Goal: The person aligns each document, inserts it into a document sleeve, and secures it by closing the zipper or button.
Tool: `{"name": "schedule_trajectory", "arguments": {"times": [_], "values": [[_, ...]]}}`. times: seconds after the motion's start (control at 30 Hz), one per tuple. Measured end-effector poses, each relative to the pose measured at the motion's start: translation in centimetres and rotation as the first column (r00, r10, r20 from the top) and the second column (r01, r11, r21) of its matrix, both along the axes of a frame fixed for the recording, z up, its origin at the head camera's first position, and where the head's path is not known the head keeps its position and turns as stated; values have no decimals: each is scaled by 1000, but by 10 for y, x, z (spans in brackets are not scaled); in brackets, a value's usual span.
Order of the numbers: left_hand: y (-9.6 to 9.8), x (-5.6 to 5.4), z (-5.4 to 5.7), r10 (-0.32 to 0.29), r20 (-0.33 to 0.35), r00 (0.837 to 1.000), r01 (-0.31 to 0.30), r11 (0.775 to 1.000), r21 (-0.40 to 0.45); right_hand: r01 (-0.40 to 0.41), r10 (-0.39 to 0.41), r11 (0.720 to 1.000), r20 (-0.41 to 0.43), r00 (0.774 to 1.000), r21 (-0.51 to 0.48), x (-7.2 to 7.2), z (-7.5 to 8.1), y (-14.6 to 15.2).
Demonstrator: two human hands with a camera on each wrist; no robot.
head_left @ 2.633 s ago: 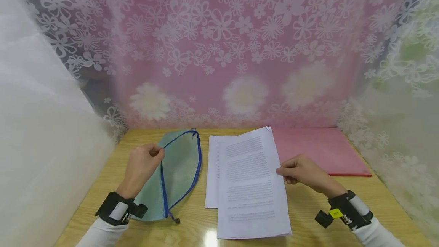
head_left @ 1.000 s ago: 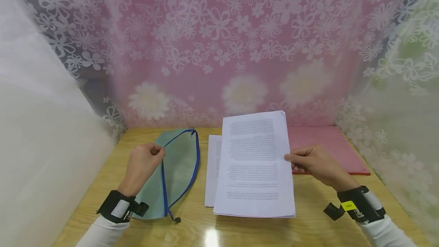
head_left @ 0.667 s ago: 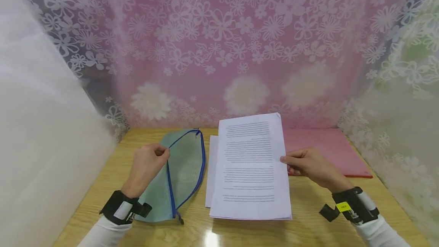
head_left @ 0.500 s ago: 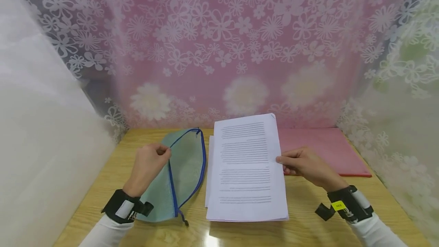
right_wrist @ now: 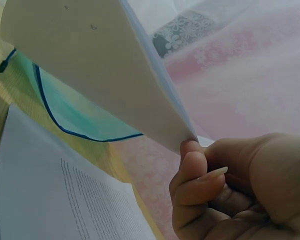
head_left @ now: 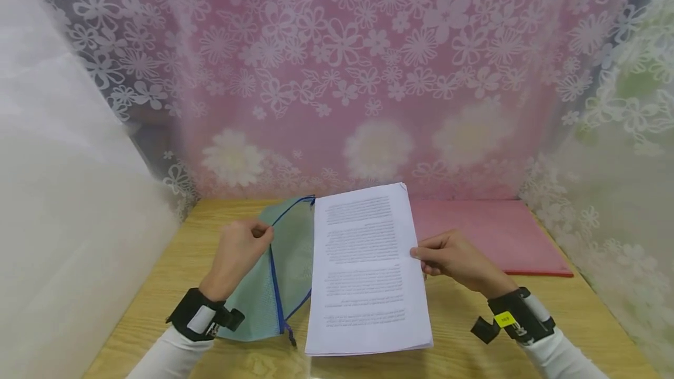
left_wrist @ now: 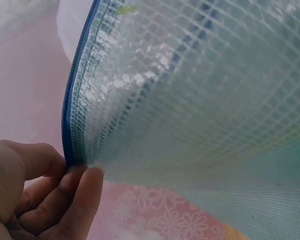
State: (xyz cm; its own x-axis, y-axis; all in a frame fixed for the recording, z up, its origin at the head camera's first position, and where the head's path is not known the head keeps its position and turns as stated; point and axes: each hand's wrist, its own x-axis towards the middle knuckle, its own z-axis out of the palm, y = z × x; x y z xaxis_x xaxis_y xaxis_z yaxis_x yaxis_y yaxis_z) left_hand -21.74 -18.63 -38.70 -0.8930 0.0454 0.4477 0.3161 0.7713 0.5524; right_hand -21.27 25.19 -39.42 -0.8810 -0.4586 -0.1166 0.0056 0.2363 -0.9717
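My left hand pinches the blue-zippered upper edge of a pale green mesh zipper pouch, holding its mouth apart. In the left wrist view, thumb and fingers grip that blue edge, and the clear gridded side of the pouch spreads to the right. My right hand pinches the right edge of a stapled stack of printed paper, raised and tilted, its left edge overlapping the pouch's right side in the head view. Below it, in the right wrist view, a second printed stack lies on the table, hidden in the head view.
A pink folder-like flat item with a red edge lies at the back right of the wooden table. A flowered pink curtain stands behind, and a white sheet slopes along the left.
The right hand lifts the paper stack, then moves it left and slightly down until it overlaps the pouch and covers the second stack. The left hand, still pinching the pouch, shifts slightly right.
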Motion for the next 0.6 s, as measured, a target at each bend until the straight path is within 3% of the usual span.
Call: {"name": "schedule_trajectory", "arguments": {"times": [0.27, 0.6], "values": [[5, -1, -1, -27, -35, 999, 27, 1000, 6, -1, 1, 1000, -19, 1000, 4, -1, 0, -7], [11, 0, -2, -80, 24, 997, 80, 996, -23, 29, -29, 999, -6, 1000, -25, -2, -8, -17]]}}
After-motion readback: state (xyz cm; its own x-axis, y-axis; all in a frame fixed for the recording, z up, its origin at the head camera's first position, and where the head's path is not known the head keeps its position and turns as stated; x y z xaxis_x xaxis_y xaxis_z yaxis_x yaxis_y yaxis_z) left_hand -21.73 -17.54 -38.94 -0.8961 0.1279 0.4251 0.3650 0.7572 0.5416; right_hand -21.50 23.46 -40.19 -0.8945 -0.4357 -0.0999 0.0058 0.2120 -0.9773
